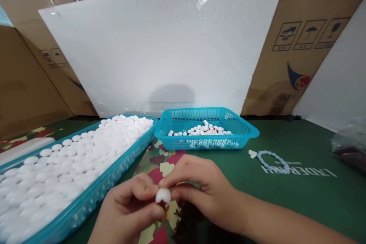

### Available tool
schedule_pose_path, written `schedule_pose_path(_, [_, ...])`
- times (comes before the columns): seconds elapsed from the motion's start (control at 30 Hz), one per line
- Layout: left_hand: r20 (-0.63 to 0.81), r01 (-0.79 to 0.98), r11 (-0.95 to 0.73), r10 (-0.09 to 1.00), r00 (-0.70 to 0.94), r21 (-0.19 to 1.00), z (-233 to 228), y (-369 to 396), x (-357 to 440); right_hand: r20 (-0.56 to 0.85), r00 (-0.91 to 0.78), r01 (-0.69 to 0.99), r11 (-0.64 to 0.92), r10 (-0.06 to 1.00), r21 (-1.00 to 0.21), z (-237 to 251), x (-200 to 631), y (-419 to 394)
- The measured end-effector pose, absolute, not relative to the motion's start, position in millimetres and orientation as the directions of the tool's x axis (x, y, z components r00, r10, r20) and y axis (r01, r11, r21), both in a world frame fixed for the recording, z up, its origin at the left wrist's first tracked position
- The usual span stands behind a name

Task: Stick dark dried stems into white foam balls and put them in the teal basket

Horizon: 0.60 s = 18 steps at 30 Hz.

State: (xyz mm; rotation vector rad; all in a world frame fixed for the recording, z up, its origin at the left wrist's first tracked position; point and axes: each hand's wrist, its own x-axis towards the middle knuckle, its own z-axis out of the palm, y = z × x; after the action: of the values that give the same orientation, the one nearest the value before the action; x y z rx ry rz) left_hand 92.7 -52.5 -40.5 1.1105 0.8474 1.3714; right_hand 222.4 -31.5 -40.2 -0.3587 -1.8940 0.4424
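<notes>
White round ball (162, 194) with brown lower side, pinched by both hands over tabletop's near side

Ball sits right at both sets of fingertips, nothing between; looks near-spherical, no clear long axis. Brown patch faces down and toward the near edge (edge itself out of frame). Neither hand is nearer, both touch it: left hand (116, 213) from the left and below, right hand (208, 187) from above and the right.

Left grip: index and thumb parted by about the ball's width, on it. Right grip: index on top, thumb along right side, nearly closed, just the ball. Other fingers curled in.

Dark brown clump (187, 219) lies under the right hand on the green printed tabletop (311, 198); what it is, can't tell. Rectangular turquoise plastic basket (177, 144) with small white balls (203, 130) stands toward the far edge, beyond the hands. Long turquoise plastic tray (113, 181), full of white oval pieces (85, 164), runs along the left.
</notes>
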Motion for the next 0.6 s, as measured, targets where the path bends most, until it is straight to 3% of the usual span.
schedule_pose_path(0.1, [0.053,-0.373,-0.005,0.991,0.119,0.928,-40.6,-50.0,91.0,0.845,-0.387,0.126,0.929,0.368,-0.347,-38.1,225.0,-34.5])
schedule_pose_path(0.23, [0.096,-0.330,-0.056,0.990,0.107,0.942,-41.9,-50.1,87.4,0.849,-0.427,0.114,0.950,0.310,-0.290,-38.8,225.3,-38.2])
schedule_pose_path(0.43, [0.233,-0.180,-0.212,0.967,0.104,0.961,-39.8,-51.6,89.1,0.850,-0.293,0.097,0.898,0.437,-0.429,-39.5,222.6,-35.6])
schedule_pose_path(0.6, [0.357,-0.081,-0.355,0.934,0.013,0.931,-42.7,-53.5,87.8,0.845,-0.263,0.022,0.879,0.465,-0.476,-42.3,221.5,-34.6])
